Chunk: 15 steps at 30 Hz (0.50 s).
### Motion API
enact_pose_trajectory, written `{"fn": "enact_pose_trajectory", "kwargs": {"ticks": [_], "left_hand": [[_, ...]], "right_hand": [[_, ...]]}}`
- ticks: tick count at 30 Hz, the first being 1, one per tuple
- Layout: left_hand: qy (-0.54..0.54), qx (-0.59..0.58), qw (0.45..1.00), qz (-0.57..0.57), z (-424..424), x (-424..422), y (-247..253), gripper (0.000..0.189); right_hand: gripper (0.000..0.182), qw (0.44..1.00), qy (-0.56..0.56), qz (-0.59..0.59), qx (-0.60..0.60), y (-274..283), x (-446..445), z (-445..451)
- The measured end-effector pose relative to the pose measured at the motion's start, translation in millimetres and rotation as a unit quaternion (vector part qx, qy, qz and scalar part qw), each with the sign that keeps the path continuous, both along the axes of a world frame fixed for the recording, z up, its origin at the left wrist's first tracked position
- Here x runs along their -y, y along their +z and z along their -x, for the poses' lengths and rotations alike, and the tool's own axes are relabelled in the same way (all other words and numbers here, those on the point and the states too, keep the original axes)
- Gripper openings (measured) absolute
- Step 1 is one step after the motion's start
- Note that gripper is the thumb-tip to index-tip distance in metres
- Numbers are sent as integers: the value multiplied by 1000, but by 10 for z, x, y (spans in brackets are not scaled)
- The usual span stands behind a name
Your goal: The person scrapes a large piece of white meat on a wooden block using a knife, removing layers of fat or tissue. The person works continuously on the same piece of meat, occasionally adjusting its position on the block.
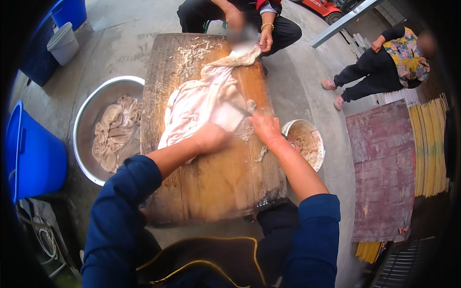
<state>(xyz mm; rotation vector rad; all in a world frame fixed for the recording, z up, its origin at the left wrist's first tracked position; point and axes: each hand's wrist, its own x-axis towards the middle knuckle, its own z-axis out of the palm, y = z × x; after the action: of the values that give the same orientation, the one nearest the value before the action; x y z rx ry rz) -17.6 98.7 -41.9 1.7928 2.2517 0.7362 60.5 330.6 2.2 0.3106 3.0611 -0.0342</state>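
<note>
A wooden board table stands before me, with a pale, wrinkled sheet of animal tissue, which looks like tripe, spread over it. My right hand grips a knife whose blurred blade lies against the tissue. Curled into a fist, my left hand holds the near edge of the tissue; its fingertips are hidden and it is slightly blurred. Greyish scrapings gather beside the blade. At the table's far end, another person's hand holds the tissue's rough, beige end.
Left of the table sits a metal basin holding more tissue. A white bucket of scrapings stands at the right. Blue tubs line the left side. Another person stands at the right, near stacked boards.
</note>
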Motion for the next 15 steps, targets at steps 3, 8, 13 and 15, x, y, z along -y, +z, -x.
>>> {"fn": "enact_pose_trajectory", "kwargs": {"ticks": [3,8,13,15], "left_hand": [[-1,10,1000,6,-34,-33,156,32],[-5,-1,1000,3,-1,41,-12,26],[-21,-23,991,-132,124,13,-24,22],[18,-23,987,-158,275,-36,59,21]], "right_hand": [[33,999,-42,-11,-19,11,-248,237],[38,988,-131,69,50,178,-79,227],[38,990,-95,84,57,418,73,-147],[38,991,-90,85,52,451,101,-173]]}}
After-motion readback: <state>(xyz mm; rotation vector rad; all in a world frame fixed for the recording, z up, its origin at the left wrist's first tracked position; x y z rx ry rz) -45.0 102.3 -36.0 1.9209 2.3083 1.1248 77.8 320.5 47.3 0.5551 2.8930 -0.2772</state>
